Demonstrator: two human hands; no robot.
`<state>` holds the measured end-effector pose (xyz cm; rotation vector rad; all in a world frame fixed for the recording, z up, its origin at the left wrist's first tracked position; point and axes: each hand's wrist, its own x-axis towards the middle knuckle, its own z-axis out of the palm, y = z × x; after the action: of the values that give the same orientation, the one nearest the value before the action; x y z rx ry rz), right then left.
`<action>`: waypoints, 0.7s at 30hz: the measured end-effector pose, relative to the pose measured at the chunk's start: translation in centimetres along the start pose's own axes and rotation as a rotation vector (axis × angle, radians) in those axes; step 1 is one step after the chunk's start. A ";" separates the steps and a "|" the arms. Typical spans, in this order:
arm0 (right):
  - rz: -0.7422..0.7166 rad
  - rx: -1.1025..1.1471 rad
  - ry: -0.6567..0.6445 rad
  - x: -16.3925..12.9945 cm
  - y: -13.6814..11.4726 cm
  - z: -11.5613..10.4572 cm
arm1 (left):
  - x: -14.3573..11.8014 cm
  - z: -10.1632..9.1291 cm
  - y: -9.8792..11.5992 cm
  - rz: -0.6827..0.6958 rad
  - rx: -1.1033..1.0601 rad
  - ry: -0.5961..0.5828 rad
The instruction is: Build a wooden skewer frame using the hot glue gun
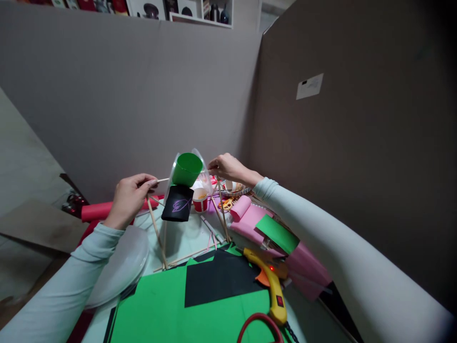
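My left hand (pixel 130 197) pinches one end of a thin wooden stick (pixel 163 180). At the stick's other side, my right hand (pixel 230 167) is closed around it, its fingertips partly hidden. Between the hands the stick carries a piece with a green paper tube (pixel 188 167), a black paper tube (pixel 177 204) with purple lines, and clear plastic sides (pixel 198 155). Below the hands stands a frame of wooden sticks (pixel 157 231), with a slanted pair under each hand. Whether the held stick touches the frame tops, I cannot tell.
A yellow glue gun (pixel 275 293) with a red light lies at front right, beside red-handled scissors (pixel 260 321). Green sheets (pixel 157 305) and a black sheet (pixel 221 276) cover the front. Pink paper (pixel 246 224), a red-and-white cup (pixel 200 202) and a clear plastic lid (pixel 124 262) surround the frame.
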<state>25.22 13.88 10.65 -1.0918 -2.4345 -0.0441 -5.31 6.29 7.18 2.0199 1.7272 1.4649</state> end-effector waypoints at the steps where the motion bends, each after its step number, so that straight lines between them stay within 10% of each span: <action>1: 0.005 0.002 0.004 -0.1 0.0 0.2 | -0.1 0.1 0.0 -0.014 -0.016 -0.008; 21: 0.036 0.121 0.157 -1.7 0.0 1.2 | -1.3 0.8 -0.2 -0.044 -0.130 0.152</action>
<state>25.76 12.95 8.82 -1.0385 -2.2468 0.0277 -4.75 5.73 5.89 1.8382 1.6695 1.7084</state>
